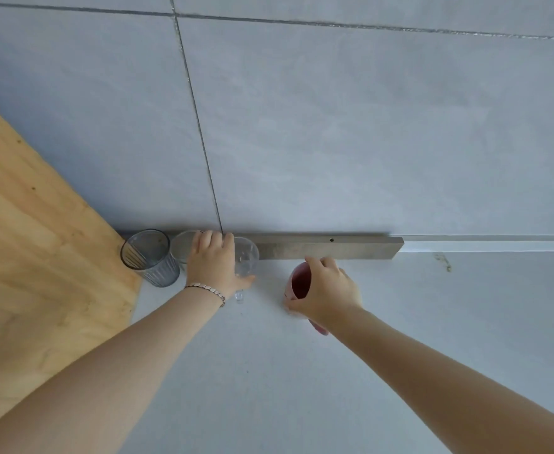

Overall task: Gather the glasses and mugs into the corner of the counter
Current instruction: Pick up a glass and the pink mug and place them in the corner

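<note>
Clear glass mug (246, 257) gripped by left hand (215, 265), pink mug (299, 283) clasped by right hand (326, 291)

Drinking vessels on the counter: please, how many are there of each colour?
Smoky grey ribbed glass: 1
Clear vessels: 2, a clear glass partly hidden behind the left hand, and a clear mug with its handle toward the camera
Pink mug, held at the rim by the right hand: 1
Total: 4
</note>
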### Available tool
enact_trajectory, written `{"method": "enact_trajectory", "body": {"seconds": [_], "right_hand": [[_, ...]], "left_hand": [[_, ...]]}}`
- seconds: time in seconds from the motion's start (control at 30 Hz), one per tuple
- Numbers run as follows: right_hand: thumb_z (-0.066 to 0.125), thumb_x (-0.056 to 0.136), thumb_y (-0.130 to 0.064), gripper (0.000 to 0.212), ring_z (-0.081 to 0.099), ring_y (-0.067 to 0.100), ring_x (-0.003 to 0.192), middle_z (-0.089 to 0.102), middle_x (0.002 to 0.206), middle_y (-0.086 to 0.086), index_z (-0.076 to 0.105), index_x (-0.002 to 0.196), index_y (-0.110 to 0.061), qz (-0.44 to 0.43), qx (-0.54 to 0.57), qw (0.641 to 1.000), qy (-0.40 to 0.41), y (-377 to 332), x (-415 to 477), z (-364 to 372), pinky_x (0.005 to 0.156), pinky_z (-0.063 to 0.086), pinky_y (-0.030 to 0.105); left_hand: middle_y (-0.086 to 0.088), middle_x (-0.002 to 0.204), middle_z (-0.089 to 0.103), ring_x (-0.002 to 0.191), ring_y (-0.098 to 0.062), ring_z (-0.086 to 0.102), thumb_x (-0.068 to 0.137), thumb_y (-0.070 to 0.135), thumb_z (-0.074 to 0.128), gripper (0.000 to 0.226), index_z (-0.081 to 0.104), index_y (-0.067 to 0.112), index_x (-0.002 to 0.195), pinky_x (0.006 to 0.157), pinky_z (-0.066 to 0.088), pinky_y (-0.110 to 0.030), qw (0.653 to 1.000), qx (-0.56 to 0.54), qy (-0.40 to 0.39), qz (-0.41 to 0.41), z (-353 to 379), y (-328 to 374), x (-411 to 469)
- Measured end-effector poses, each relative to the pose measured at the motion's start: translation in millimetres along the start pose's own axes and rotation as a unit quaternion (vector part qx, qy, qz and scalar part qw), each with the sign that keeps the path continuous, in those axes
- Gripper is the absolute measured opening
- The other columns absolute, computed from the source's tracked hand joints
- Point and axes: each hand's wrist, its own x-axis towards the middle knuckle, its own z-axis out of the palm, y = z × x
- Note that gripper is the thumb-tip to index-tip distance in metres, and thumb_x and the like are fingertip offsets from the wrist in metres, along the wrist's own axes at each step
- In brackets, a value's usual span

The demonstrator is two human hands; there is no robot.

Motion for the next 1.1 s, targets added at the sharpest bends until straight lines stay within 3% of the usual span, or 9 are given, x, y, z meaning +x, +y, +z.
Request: {"method": "enact_trajectory", "body": {"seconds": [0.13, 0.33, 0.47, 0.57, 0.67, 0.8, 0.93, 1.03, 1.1], "right_hand": [[0.071, 0.072, -0.045, 0.064, 0.050, 0.026, 0.116, 0.046, 0.126, 0.004, 0.044, 0.125, -0.020, 0.007, 0.023, 0.999, 0.027, -26, 30, 2, 0.085, 0.046, 0.034], [0.076, 0.067, -0.047, 0.095, 0.054, 0.031, 0.113, 0.040, 0.130, 0.008, 0.024, 0.143, -0.022, 0.054, 0.150, 0.987, 0.023, -25, 36, 6, 0.085, 0.056, 0.044], [0.074, 0.070, -0.032, 0.072, 0.065, 0.024, 0.086, 0.065, 0.106, 0.009, 0.037, 0.129, -0.016, 0.079, 0.186, 0.979, 0.018, -10, 31, 14, 0.065, 0.054, 0.029], [0.077, 0.072, -0.026, 0.071, 0.058, 0.017, 0.078, 0.061, 0.113, 0.009, 0.039, 0.130, -0.012, 0.063, 0.246, 0.967, 0.027, -15, 31, 17, 0.050, 0.041, 0.016], [0.080, 0.070, -0.023, 0.073, 0.058, 0.021, 0.093, 0.057, 0.121, 0.010, 0.040, 0.130, -0.012, 0.067, 0.295, 0.952, 0.055, -24, 34, 25, 0.068, 0.046, 0.025], [0.081, 0.070, -0.022, 0.074, 0.061, 0.025, 0.085, 0.048, 0.122, 0.012, 0.041, 0.130, -0.011, 0.110, 0.334, 0.935, 0.054, -28, 35, 35, 0.079, 0.057, 0.037], [0.073, 0.077, -0.018, 0.070, 0.053, 0.019, 0.090, 0.044, 0.129, 0.013, 0.034, 0.135, -0.007, 0.079, 0.288, 0.954, -0.019, -18, 27, 31, 0.077, 0.048, 0.026], [0.064, 0.085, -0.032, 0.067, 0.055, 0.019, 0.098, 0.050, 0.129, 0.010, 0.033, 0.140, -0.009, 0.040, 0.209, 0.975, -0.058, 5, 8, 21, 0.076, 0.046, 0.027], [0.061, 0.086, -0.029, 0.057, 0.055, 0.018, 0.094, 0.054, 0.130, 0.008, 0.041, 0.137, -0.012, 0.035, 0.172, 0.980, -0.095, 28, -11, 12, 0.083, 0.050, 0.030]], "left_hand": [[-0.011, 0.072, 0.065, 0.076, -0.032, 0.066, 0.025, 0.059, 0.084, 0.087, 0.068, 0.001, 0.088, 0.087, 0.054, -0.048, 0.999, 0.044, 0.025, 0.021, 3, -3, -1], [-0.004, 0.072, 0.068, 0.076, -0.025, 0.069, 0.021, 0.070, 0.076, 0.094, 0.072, 0.006, 0.090, 0.084, 0.056, -0.042, 0.997, 0.066, 0.008, 0.038, 3, -6, -1], [-0.004, 0.074, 0.068, 0.078, -0.025, 0.069, 0.022, 0.070, 0.076, 0.094, 0.072, 0.006, 0.092, 0.086, 0.056, -0.041, 0.997, 0.067, 0.010, 0.043, 3, -7, -2], [-0.006, 0.075, 0.069, 0.079, -0.026, 0.069, 0.023, 0.068, 0.078, 0.094, 0.071, 0.005, 0.093, 0.088, 0.055, -0.043, 0.996, 0.073, 0.008, 0.041, 2, -7, -2], [-0.007, 0.077, 0.070, 0.081, -0.027, 0.069, 0.025, 0.067, 0.079, 0.094, 0.071, 0.003, 0.093, 0.087, 0.055, -0.044, 0.996, 0.079, 0.010, 0.038, 3, -7, -2], [-0.011, 0.082, 0.071, 0.086, -0.031, 0.069, 0.030, 0.064, 0.081, 0.096, 0.069, -0.001, 0.100, 0.088, 0.054, -0.046, 0.996, 0.085, -0.016, 0.027, 4, -8, -4], [-0.022, 0.116, 0.066, 0.116, -0.037, 0.059, 0.055, 0.052, 0.081, 0.094, 0.055, -0.007, 0.123, 0.103, 0.042, -0.052, 0.997, 0.061, -0.042, 0.008, -5, 3, -14], [-0.023, 0.107, 0.068, 0.101, -0.040, 0.066, 0.052, 0.036, 0.086, 0.076, 0.063, -0.003, 0.112, 0.090, 0.050, -0.055, 0.998, 0.040, -0.046, 0.030, -26, 22, -30], [-0.013, 0.095, 0.068, 0.089, -0.035, 0.068, 0.060, 0.026, 0.080, 0.048, 0.066, 0.006, 0.101, 0.081, 0.054, -0.042, 0.994, 0.010, -0.073, 0.074, -46, 44, -49]]}}
